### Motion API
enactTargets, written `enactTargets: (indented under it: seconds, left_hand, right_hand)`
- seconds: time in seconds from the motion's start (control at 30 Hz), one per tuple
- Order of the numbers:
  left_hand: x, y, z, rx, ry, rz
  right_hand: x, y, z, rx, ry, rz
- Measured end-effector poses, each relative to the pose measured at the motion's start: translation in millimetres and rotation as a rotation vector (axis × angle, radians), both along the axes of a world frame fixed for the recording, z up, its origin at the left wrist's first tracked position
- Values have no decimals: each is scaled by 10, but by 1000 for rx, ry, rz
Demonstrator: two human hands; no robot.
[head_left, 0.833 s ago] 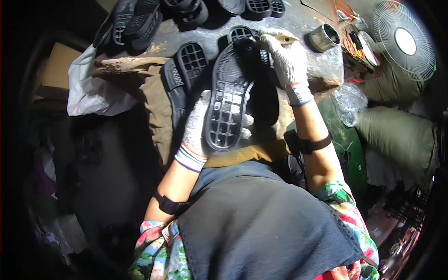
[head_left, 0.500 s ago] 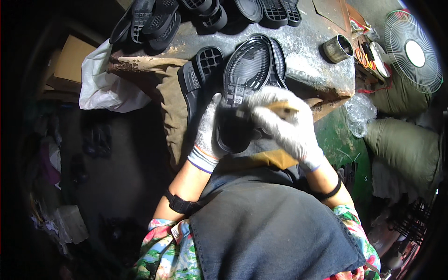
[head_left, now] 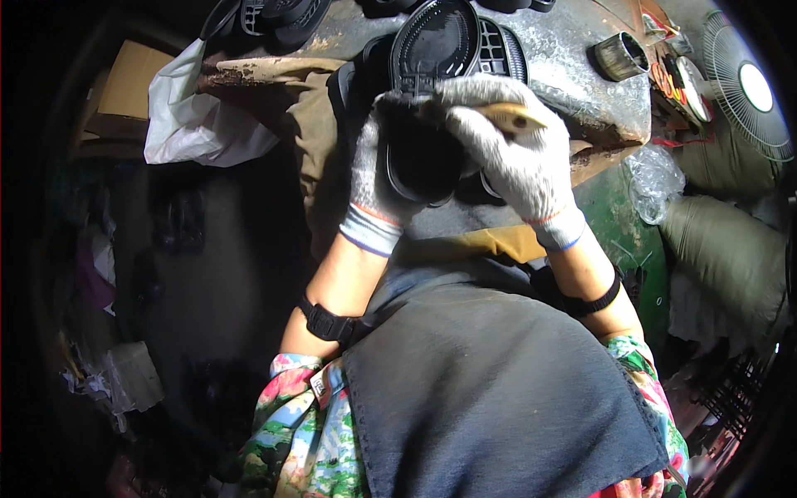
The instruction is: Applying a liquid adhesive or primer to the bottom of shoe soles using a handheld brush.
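A black shoe sole (head_left: pixel 434 51) tilts up in front of me, its hollow inner side with ribs and ridges facing me. My left hand (head_left: pixel 374 170), in a white knit glove, is closed on the sole's left side. In my gloved right hand (head_left: pixel 521 158) is a wooden-handled brush (head_left: pixel 513 117), gripped between thumb and fingers. Its handle end, with a dark hole, points right; its working end is at the middle of the sole, mostly hidden by the fingers and shadow. Behind the held sole, another black sole (head_left: pixel 501 54) with a grid-like hollow lies at the table edge.
More black soles (head_left: pixel 286 21) lie on the worn table (head_left: pixel 560 62) at the far left and back. A stained metal can (head_left: pixel 621 56) stands at the right, near scissors (head_left: pixel 664 79) and a fan (head_left: pixel 751 87). A white sack (head_left: pixel 195 124) hangs at the left corner.
Both hands and the held sole appear higher in the picture, nearer its top edge; the table has shifted up too. The right hand with the brush stays close to the sole's middle.
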State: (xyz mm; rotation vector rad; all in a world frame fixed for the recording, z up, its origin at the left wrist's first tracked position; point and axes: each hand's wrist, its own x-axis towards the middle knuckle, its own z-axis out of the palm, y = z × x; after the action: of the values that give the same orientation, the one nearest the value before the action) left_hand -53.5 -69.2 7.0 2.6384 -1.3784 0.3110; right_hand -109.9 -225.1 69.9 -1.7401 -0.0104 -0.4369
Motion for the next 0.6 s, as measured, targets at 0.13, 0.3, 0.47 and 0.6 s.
enactTargets:
  seconds: [0.13, 0.3, 0.47, 0.6]
  left_hand:
    - [69, 40, -28, -1113, 1439, -54]
    - [382, 282, -223, -1568, 2429, -456]
    - [517, 425, -144, -1629, 2367, -578]
    - [434, 424, 39, -1727, 2253, -459]
  right_hand:
    - [-250, 107, 0, -262, -61, 96]
    - [-416, -19, 25, -363, -73, 185]
    - [-435, -325, 130, -433, -52, 288]
    - [-213, -99, 279, 129, 193, -27]
